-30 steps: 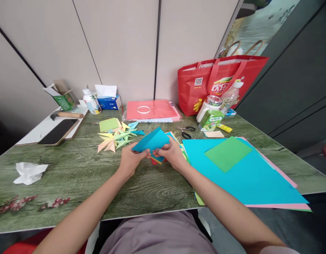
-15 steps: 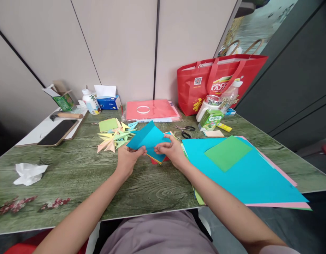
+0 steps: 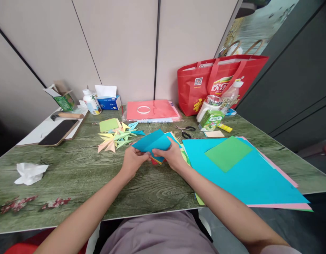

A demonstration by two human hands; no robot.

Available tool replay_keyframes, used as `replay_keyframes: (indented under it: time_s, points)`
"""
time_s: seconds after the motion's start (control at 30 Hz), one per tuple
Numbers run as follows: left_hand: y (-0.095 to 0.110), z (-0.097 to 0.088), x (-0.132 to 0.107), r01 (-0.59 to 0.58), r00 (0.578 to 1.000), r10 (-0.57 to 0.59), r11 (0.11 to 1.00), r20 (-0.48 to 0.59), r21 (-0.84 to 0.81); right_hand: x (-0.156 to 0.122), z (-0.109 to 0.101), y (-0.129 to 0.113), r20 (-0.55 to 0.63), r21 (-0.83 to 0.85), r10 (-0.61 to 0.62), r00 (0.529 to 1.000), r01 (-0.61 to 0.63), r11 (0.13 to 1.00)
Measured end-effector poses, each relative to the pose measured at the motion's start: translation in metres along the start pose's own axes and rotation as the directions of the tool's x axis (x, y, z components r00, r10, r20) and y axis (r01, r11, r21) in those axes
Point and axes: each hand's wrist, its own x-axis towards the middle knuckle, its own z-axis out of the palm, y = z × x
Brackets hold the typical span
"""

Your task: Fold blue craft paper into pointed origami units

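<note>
Between my hands is a blue sheet of paper (image 3: 153, 141), bent along a crease and raised off the table. My left hand (image 3: 133, 159) pinches its lower left edge. My right hand (image 3: 171, 152) grips the right side, thumb laid along the near edge. Under the blue sheet lies a small stack of coloured papers, of which blue, orange and red edges peek out; the rest is hidden. Left of it sits a pile of folded pointed paper pieces (image 3: 115, 138) in yellow, green, peach and blue. A pale green square of paper (image 3: 108, 124) lies behind that pile.
Large blue sheets (image 3: 231, 183) with a green square (image 3: 228, 153) on top spread at the right. Behind are scissors (image 3: 188, 131), a packet of red paper (image 3: 157, 110), a juice carton (image 3: 212, 121) and a red bag (image 3: 191, 77). A phone (image 3: 59, 132) and crumpled tissue (image 3: 30, 173) lie left.
The blue sheet has been lowered and tilted flatter, its top corner coming down to the right. My left hand has shifted right, and my hands are closer together.
</note>
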Motion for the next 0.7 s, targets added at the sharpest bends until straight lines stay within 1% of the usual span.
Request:
replay_keyframes:
  time_s: [0.1,0.17,0.3,0.33,0.4,0.47,0.57,0.63,0.7]
  points:
    - [0.0,-0.005,0.004,0.013,0.997,-0.016,0.999,-0.072,-0.047,0.001,-0.001,-0.002,-0.014,0.019,-0.002,1.0,0.003,1.0]
    - [0.0,-0.012,0.008,-0.002,0.993,-0.007,0.997,-0.121,-0.077,0.004,-0.005,-0.001,-0.037,0.043,-0.001,0.999,0.003,0.999]
    - [0.002,-0.022,0.015,-0.067,0.988,0.046,0.988,-0.15,-0.14,0.013,-0.014,0.003,-0.105,0.139,0.037,0.994,-0.022,0.99]
    - [0.003,-0.022,0.015,-0.068,0.991,0.049,0.987,-0.128,-0.143,0.015,-0.015,0.004,-0.109,0.165,0.054,0.993,-0.035,0.986]
    - [0.003,-0.019,0.012,-0.035,0.999,0.031,0.99,-0.036,-0.14,0.015,-0.016,0.005,-0.1,0.199,0.079,0.992,-0.057,0.978]
    - [0.003,-0.013,0.009,-0.028,0.999,0.03,0.991,0.014,-0.128,0.013,-0.014,0.006,-0.068,0.194,0.08,0.994,-0.065,0.979]
    - [0.001,-0.008,0.005,-0.038,0.999,0.04,0.996,0.022,-0.081,0.008,-0.009,0.005,-0.027,0.135,0.064,0.998,-0.06,0.989]
    - [0.0,-0.009,0.005,-0.052,0.999,0.052,0.997,0.0,-0.062,0.007,-0.008,0.004,-0.018,0.112,0.056,0.998,-0.054,0.992]
    - [0.0,-0.012,0.007,-0.072,0.997,0.071,0.995,-0.018,-0.076,0.007,-0.008,0.004,-0.016,0.111,0.049,0.999,-0.047,0.993]
